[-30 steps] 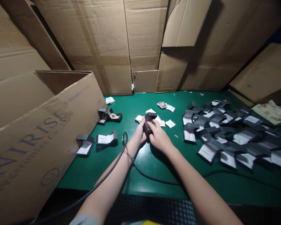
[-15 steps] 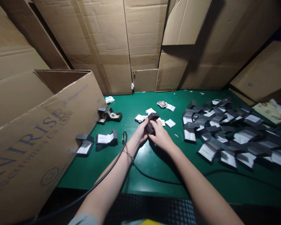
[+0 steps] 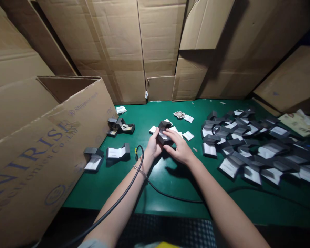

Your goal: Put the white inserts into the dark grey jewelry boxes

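My left hand (image 3: 154, 145) is wrapped around the side of a small black hinged box (image 3: 164, 137), held just above the green table. The box's lid stands up and its inside faces me. My right hand (image 3: 180, 147) is at the box's right side, its fingertips touching the inside and its thumb apart, lower down. Whether anything lies in the box is hidden by the fingers. Small white packets (image 3: 188, 135) lie on the table behind and beside my hands. A crumpled clear and brown packet (image 3: 179, 114) lies farther back.
Many open black boxes with white inserts (image 3: 228, 167) crowd the right side. Several more open boxes (image 3: 118, 151) stand at left, beside a large printed carton (image 3: 54, 151). A black cable (image 3: 124, 193) crosses my left forearm. Cardboard walls (image 3: 113, 51) close off the back.
The box has tilted so its open inside now shows. My right hand has loosened from its grip and its fingers have spread, with the fingertips at the box's inside.
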`<state>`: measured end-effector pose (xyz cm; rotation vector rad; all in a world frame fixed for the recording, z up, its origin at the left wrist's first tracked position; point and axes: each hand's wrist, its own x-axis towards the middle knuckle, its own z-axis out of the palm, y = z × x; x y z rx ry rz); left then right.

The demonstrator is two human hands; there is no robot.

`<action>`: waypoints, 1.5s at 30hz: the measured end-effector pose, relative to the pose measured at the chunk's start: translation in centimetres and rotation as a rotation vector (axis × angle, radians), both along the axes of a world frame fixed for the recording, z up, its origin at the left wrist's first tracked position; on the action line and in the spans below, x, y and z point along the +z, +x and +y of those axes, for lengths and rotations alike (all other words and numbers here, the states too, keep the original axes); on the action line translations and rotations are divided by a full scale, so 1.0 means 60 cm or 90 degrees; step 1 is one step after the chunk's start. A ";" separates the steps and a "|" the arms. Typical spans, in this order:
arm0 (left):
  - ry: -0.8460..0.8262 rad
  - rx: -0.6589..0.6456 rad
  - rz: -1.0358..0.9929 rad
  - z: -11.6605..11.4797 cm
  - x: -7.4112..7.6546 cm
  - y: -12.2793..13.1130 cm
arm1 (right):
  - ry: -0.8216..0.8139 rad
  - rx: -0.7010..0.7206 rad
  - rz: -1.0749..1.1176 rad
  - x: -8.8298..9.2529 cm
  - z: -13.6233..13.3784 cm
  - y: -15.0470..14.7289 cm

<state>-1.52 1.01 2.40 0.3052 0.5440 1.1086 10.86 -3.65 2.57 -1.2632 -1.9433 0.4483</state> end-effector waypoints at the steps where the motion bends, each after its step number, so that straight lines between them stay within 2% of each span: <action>1: -0.006 0.001 -0.008 0.002 0.001 -0.002 | 0.029 -0.025 0.012 -0.001 0.003 0.004; 4: -0.038 -0.001 -0.007 0.008 0.001 -0.010 | 0.047 -0.175 -0.029 -0.010 0.016 0.022; 6: -0.058 0.016 -0.008 0.012 0.000 -0.017 | -0.004 -0.283 -0.119 -0.020 0.025 0.037; 8: -0.070 0.033 -0.022 0.014 0.000 -0.023 | -0.079 -0.337 -0.206 -0.032 0.033 0.052; 12: -0.100 0.057 -0.054 0.015 -0.001 -0.029 | -0.163 -0.336 -0.263 -0.051 0.039 0.068; 17: -0.098 0.050 -0.061 0.012 0.002 -0.029 | -0.093 -0.330 -0.263 -0.050 0.036 0.056; 20: -0.091 0.044 -0.034 0.011 0.006 -0.028 | -0.061 -0.334 -0.174 -0.040 0.036 0.045; 24: -0.080 0.039 -0.024 0.010 0.008 -0.026 | -0.047 -0.325 0.086 -0.030 0.039 0.037; 28: -0.063 0.021 -0.025 0.009 0.011 -0.026 | -0.159 -0.278 0.384 -0.026 0.039 0.029; 30: -0.063 0.015 -0.019 0.008 0.012 -0.026 | -0.226 -0.253 0.485 -0.022 0.038 0.024; 38: -0.022 -0.045 -0.055 0.008 0.006 -0.033 | -0.326 -0.176 0.586 -0.002 0.031 0.008; 45: -0.030 0.005 -0.017 0.006 0.012 -0.026 | -0.363 -0.123 0.641 0.004 0.023 -0.001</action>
